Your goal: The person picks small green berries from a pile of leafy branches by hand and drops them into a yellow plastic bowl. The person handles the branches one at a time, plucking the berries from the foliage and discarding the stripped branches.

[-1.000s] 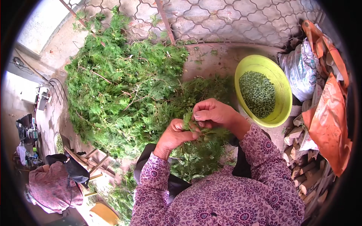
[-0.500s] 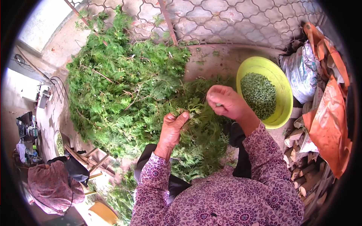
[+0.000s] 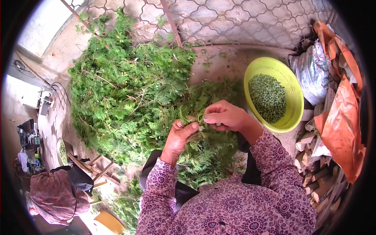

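Feathery green branches (image 3: 129, 90) lie in a broad heap before me. My left hand (image 3: 179, 137) is closed on a green sprig (image 3: 199, 124) between thumb and fingers, over the near side of the heap. Right beside it, my right hand (image 3: 227, 117) is closed, its thumb and fingertips at the sprig; small pale green bits show under its fingers. To the right, a yellow-green basin (image 3: 296, 105) stands tilted in view, with a pile of small round green seed pods (image 3: 268, 98) inside.
A wire mesh (image 3: 243, 23) runs along the back. White sacks (image 3: 311, 74), orange sheeting (image 3: 342, 129) and split firewood (image 3: 321, 186) are at the right. At the left are a wooden frame (image 3: 102, 172), a draped patterned cloth (image 3: 55, 196) and a yellow container (image 3: 109, 222).
My right hand has moved left and slightly down, from near the basin to the sprig at my left hand. My left hand has hardly moved.
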Demonstrator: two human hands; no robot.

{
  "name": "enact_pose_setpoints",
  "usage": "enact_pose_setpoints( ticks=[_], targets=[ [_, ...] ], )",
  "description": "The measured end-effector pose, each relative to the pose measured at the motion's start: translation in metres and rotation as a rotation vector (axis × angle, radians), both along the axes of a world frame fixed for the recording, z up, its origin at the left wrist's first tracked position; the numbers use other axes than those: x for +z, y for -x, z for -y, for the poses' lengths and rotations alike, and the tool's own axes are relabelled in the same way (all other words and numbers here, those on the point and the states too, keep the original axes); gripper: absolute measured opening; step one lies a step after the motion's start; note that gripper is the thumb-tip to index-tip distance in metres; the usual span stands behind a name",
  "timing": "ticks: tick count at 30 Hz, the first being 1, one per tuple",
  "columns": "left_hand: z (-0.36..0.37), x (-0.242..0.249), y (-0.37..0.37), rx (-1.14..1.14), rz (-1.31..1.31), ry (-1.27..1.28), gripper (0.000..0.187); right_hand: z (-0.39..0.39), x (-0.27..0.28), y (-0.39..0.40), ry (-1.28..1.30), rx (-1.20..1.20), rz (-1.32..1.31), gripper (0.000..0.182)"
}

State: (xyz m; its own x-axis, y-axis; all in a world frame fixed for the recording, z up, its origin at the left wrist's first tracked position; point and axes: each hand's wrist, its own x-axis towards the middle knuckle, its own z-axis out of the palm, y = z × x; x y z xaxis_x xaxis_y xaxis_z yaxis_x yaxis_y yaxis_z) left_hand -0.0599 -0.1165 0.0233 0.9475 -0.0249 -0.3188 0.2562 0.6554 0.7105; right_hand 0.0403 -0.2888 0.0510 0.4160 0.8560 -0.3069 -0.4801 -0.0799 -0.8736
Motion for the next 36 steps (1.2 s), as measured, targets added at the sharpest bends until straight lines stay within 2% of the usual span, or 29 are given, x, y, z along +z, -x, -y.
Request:
enact_pose_setpoints(
  ticks=[1, 2, 4, 6, 8, 9, 11, 12, 14, 16, 18, 20, 22, 23, 27, 29, 30, 31, 33, 35, 36],
  targets=[
    [0.000, 0.003, 0.002, -0.012, -0.031, -0.010, 0.014, 0.002, 0.003, 0.000, -0.053, 0.048, -0.104, 0.019],
    [-0.002, 0.001, 0.005, -0.012, -0.032, -0.010, 0.014, 0.003, 0.004, 0.001, -0.053, 0.048, -0.105, 0.019],
    [-0.008, 0.001, 0.009, -0.112, -0.126, -0.121, 0.021, 0.006, 0.005, 0.003, -0.184, 0.222, -0.120, 0.019],
    [-0.003, 0.003, 0.011, -0.087, -0.095, -0.089, 0.025, 0.008, 0.006, 0.003, -0.197, 0.247, -0.120, 0.021],
    [-0.008, 0.003, 0.012, -0.226, -0.079, -0.105, 0.027, 0.011, 0.010, 0.002, -0.178, 0.328, -0.048, 0.023],
    [-0.012, 0.002, 0.013, -0.223, -0.077, -0.104, 0.027, 0.016, 0.010, -0.003, -0.177, 0.330, -0.046, 0.023],
    [-0.023, -0.001, 0.017, -0.098, -0.009, 0.025, 0.022, 0.030, 0.007, -0.017, -0.483, 0.374, 0.116, 0.022],
    [-0.026, -0.001, 0.017, -0.037, 0.024, 0.089, 0.020, 0.035, 0.008, -0.018, -0.484, 0.377, 0.117, 0.022],
    [-0.024, 0.003, 0.011, -0.009, 0.061, 0.113, 0.014, 0.042, 0.010, -0.015, -0.386, -0.152, -0.137, 0.019],
    [-0.017, 0.003, 0.008, 0.127, -0.065, 0.027, 0.014, 0.036, 0.012, -0.013, -0.450, -0.133, -0.185, 0.019],
    [-0.012, -0.004, 0.003, 0.085, -0.069, -0.026, 0.014, 0.023, 0.017, -0.004, -0.353, -0.160, -0.247, 0.021],
    [-0.006, -0.018, 0.000, 0.170, -0.074, -0.175, 0.012, 0.013, 0.009, -0.001, -0.332, -0.136, -0.227, 0.020],
    [-0.003, -0.025, -0.002, 0.157, -0.045, -0.242, 0.014, 0.004, -0.008, 0.002, -0.099, -0.111, -0.138, 0.014],
    [-0.001, -0.024, -0.002, 0.146, -0.063, -0.248, 0.016, 0.001, -0.012, 0.005, 0.000, -0.127, -0.058, 0.020],
    [0.012, -0.024, 0.007, 0.099, -0.023, -0.347, 0.010, -0.004, -0.017, 0.014, 0.137, -0.075, 0.153, 0.028],
    [0.019, -0.028, 0.017, 0.091, -0.004, -0.414, 0.004, 0.000, -0.023, 0.018, 0.178, 0.021, 0.455, 0.032],
    [0.022, -0.033, 0.023, 0.105, -0.002, -0.412, 0.004, 0.004, -0.022, 0.021, 0.182, -0.021, 0.458, 0.032],
    [0.037, -0.019, 0.027, 0.182, -0.024, -0.355, 0.004, 0.007, -0.022, 0.025, 0.156, 0.026, 0.384, 0.031],
    [0.039, -0.021, 0.042, 0.128, -0.024, -0.269, 0.006, 0.016, -0.026, 0.033, 0.127, 0.047, 0.312, 0.030],
    [0.048, -0.019, 0.052, 0.088, -0.021, -0.226, 0.007, 0.023, -0.035, 0.042, -0.011, 0.126, -0.038, 0.026],
    [0.055, -0.012, 0.057, 0.099, -0.025, -0.216, 0.008, 0.028, -0.038, 0.047, -0.015, 0.115, -0.037, 0.026]
  ],
)
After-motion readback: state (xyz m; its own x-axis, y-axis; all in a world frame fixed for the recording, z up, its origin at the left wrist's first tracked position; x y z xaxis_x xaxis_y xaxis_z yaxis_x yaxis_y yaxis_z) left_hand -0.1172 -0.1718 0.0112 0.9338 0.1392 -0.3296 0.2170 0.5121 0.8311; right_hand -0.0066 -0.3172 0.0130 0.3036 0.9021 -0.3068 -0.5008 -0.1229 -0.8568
